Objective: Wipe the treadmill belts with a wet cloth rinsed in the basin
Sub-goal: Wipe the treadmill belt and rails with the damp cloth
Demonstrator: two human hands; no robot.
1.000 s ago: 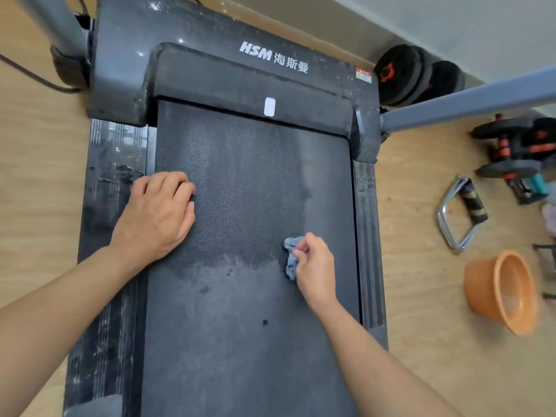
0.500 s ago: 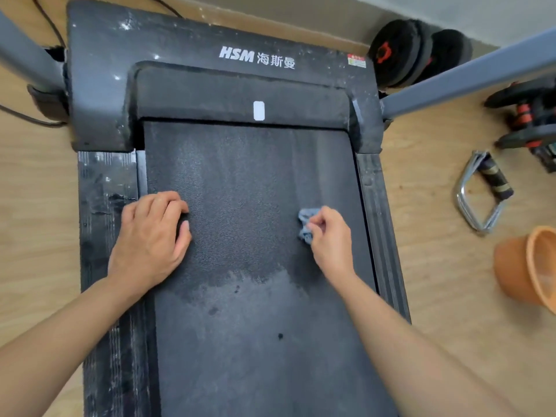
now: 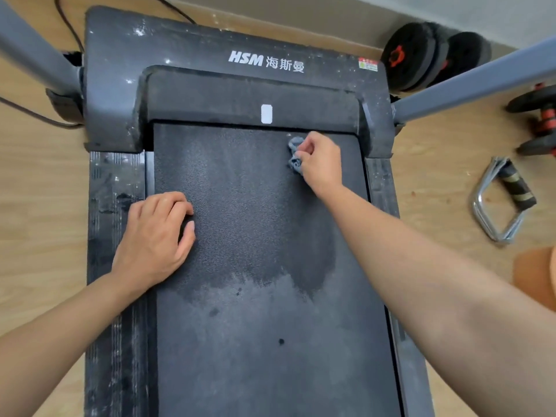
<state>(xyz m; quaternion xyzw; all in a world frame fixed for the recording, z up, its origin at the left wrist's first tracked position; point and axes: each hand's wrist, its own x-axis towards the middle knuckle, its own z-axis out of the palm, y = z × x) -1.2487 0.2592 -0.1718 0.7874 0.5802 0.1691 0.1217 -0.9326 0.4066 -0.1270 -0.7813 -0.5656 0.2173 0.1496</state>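
The black treadmill belt [image 3: 255, 341] fills the middle of the view, darker and wet in its far half, paler and dusty nearer me. My right hand [image 3: 320, 161] grips a small crumpled blue-grey cloth [image 3: 294, 155] and presses it on the belt's far right corner, just below the motor cover [image 3: 210, 94]. My left hand [image 3: 153, 236] rests on the belt's left edge with its fingers curled under, holding nothing. The orange basin [image 3: 538, 278] stands on the floor at the right edge, partly cut off.
Dusty side rails [image 3: 114, 182] run along both sides of the belt. Grey uprights [image 3: 475, 82] rise at left and right. On the wooden floor to the right lie a chrome handle [image 3: 499, 203] and dumbbells [image 3: 538, 121]; black weight plates [image 3: 421, 55] lean by the wall.
My right hand has slid the cloth up the belt's right side from mid-belt to the far corner, leaving a darker wet track. My left hand has stayed on the left edge.
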